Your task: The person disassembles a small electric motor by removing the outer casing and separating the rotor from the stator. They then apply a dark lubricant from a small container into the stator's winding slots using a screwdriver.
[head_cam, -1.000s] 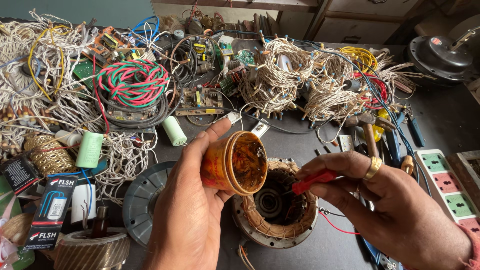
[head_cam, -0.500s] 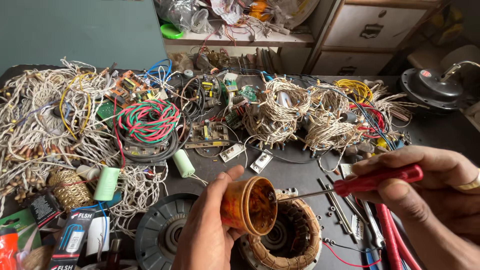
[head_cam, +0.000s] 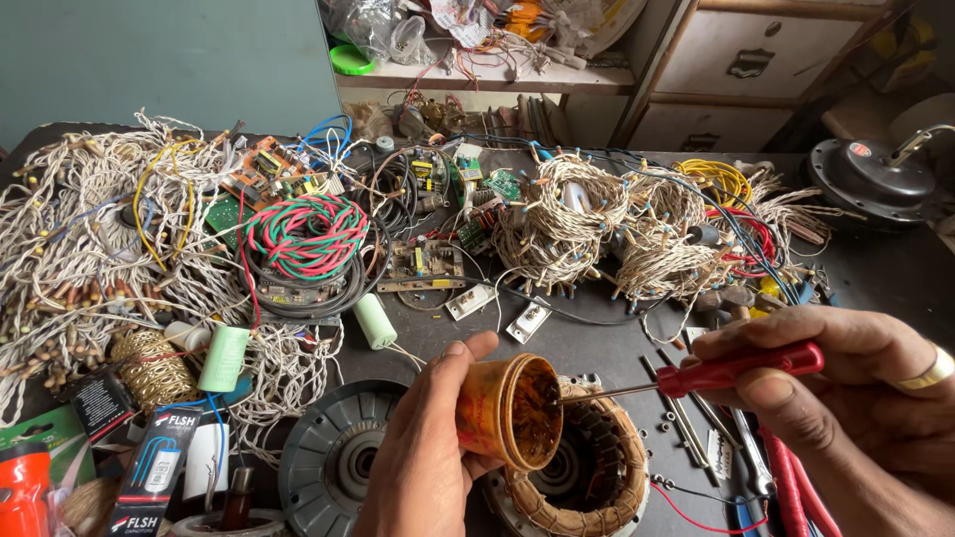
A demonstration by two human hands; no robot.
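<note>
Gripping a small round orange tin (head_cam: 509, 413) tilted on its side, mouth toward three o'clock, the left hand (head_cam: 423, 457) curls around it above one copper-wound motor stator (head_cam: 577, 477); the right hand (head_cam: 846, 398) pinches one red-handled screwdriver (head_cam: 736, 368), tip in the tin. Two pale green cylindrical capacitors (head_cam: 375, 320) lie at ten o'clock of the tin.

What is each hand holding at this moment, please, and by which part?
The left hand grips a small orange container around its side. The right hand holds a screwdriver by its red handle.
</note>
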